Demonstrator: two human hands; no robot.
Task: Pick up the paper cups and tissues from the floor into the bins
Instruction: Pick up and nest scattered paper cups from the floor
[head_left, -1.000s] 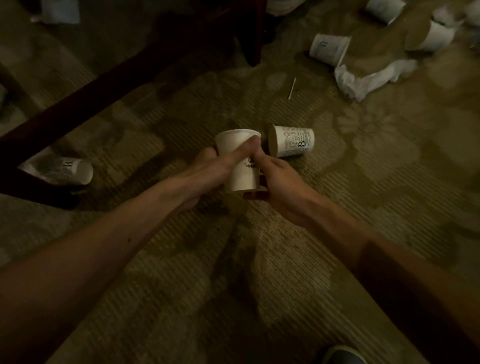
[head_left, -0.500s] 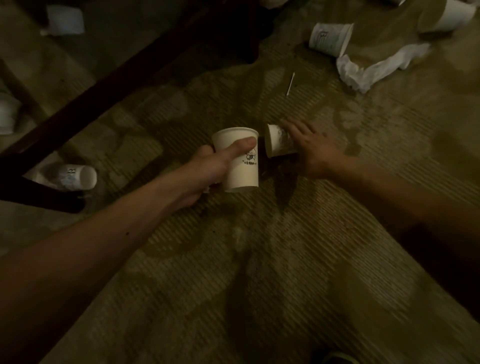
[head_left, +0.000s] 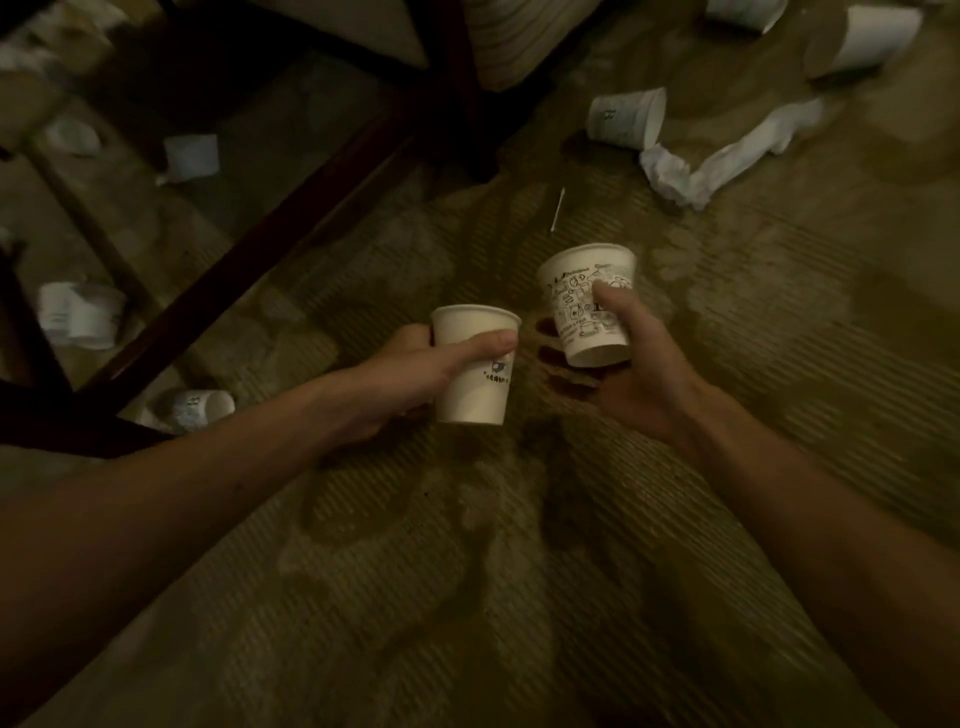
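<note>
Gripping cups, both hands outstretched.

The left hand is gripping a mostly plain paper cup upright above the patterned carpet. The right hand is holding a printed cup, slightly tilted, just beside it. Farther off, a fallen cup is lying beside a crumpled tissue, and another cup is lying by a dark wooden frame.
</note>
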